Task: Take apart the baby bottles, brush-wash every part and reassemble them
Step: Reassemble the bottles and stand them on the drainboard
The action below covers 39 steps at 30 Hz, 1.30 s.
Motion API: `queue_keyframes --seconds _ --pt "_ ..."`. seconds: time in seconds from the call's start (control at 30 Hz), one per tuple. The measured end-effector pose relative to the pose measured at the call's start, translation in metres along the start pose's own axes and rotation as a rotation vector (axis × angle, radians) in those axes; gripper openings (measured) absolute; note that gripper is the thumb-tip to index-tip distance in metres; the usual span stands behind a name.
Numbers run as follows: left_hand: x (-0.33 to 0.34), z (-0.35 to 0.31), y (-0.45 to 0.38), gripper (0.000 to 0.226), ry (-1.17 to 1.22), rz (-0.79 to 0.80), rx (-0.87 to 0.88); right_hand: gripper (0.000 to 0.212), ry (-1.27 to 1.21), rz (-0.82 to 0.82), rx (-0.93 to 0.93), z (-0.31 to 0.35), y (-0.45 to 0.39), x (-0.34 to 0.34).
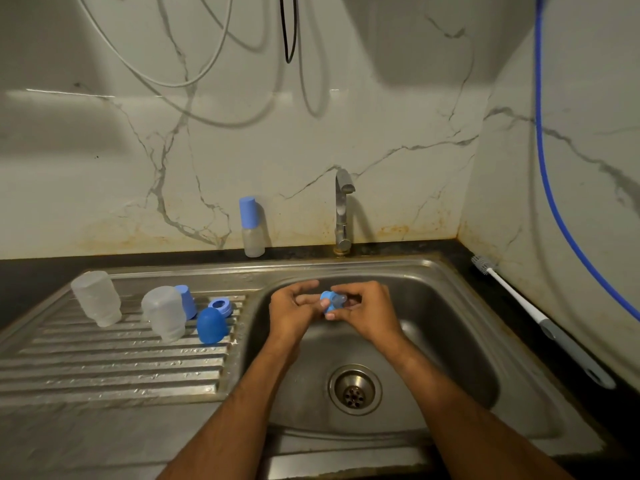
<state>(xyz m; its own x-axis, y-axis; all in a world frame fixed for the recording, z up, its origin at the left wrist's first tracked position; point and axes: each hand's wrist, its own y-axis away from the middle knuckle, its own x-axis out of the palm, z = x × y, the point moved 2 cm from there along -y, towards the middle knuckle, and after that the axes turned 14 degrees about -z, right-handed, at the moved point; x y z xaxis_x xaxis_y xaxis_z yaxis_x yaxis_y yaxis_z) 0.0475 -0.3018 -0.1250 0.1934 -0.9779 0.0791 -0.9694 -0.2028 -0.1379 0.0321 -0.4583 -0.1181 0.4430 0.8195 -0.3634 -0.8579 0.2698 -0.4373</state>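
Holding blue collar (328, 301) over sink (450, 306), left hand (294, 306) fingers gripping rim, right hand (367, 308) fingers pinching clear teat (341, 298), probably seating it. Bodies draining on rack (104, 358).

a home kitchen: a stainless steel sink (450, 306) with a ribbed draining board (114, 358) is set in a dark stone counter (20, 278), a chrome tap (343, 216) stands behind it, stained white marble-veined wall panels (398, 133) rise above, and a white-handled bottle brush (540, 320) lies beside the basin.
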Motion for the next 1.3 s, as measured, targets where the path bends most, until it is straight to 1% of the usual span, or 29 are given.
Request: queue_keyframes --seconds 0.03,0.1,0.17,0.27,0.33,0.4,0.47,0.57,0.63,0.8,0.9,1.0,1.13,1.2,1.27,1.3 --pt "0.000 0.001 -0.001 0.042 0.002 -0.032 -0.013 0.055 -0.005 -0.001 -0.002 0.000 0.000 0.000" --pt "0.000 0.001 -0.001 0.036 0.031 -0.071 -0.038 0.044 -0.045 -0.025 0.013 -0.001 0.000 -0.001" --pt "0.000 0.002 0.001 0.032 0.047 -0.067 -0.041 0.031 -0.115 -0.054 0.059 -0.001 0.000 -0.003" --pt "-0.002 0.003 0.001 0.027 0.074 -0.010 -0.059 0.021 -0.176 -0.074 0.110 0.000 -0.001 -0.003" --pt "-0.003 0.001 -0.002 0.030 0.132 0.077 -0.118 0.019 -0.242 -0.074 0.160 0.002 -0.002 -0.002" --pt "-0.003 -0.003 -0.005 0.032 0.241 0.169 -0.211 0.018 -0.286 -0.084 0.215 0.000 -0.004 -0.004" --pt "-0.002 -0.006 -0.005 0.031 0.308 0.218 -0.269 0.018 -0.302 -0.089 0.274 -0.002 -0.005 -0.010" --pt "0.001 -0.008 -0.001 0.033 0.200 0.215 -0.218 0.016 -0.378 -0.057 0.379 -0.003 -0.005 -0.014" --pt "0.005 -0.006 0.002 0.032 0.162 0.219 -0.201 0.016 -0.369 -0.045 0.414 -0.001 -0.005 -0.010" --pt "0.011 -0.005 0.001 0.026 0.147 0.144 -0.217 0.014 -0.283 -0.012 0.422 0.003 -0.007 -0.010" --pt "0.011 -0.004 0.001 0.027 0.127 0.073 -0.248 0.013 -0.359 0.033 0.453 0.006 -0.004 -0.009" --pt "0.012 -0.004 0.002 0.033 0.162 -0.006 -0.308 0.018 -0.444 0.029 0.513 0.008 -0.002 -0.007" --pt "0.018 -0.007 0.005 0.036 0.212 -0.059 -0.371 0.021 -0.580 0.021 0.675 0.008 -0.004 -0.007" --pt "0.016 -0.006 0.006 0.037 0.204 -0.083 -0.390 0.017 -0.620 0.047 0.720 0.010 -0.001 -0.005" --pt "0.012 -0.005 0.005 0.032 0.144 -0.134 -0.388 0.009 -0.548 0.082 0.663 0.010 0.001 -0.003" --pt "0.010 -0.005 0.004 0.029 0.112 -0.161 -0.386 0.009 -0.507 0.096 0.606 0.011 0.002 -0.004"
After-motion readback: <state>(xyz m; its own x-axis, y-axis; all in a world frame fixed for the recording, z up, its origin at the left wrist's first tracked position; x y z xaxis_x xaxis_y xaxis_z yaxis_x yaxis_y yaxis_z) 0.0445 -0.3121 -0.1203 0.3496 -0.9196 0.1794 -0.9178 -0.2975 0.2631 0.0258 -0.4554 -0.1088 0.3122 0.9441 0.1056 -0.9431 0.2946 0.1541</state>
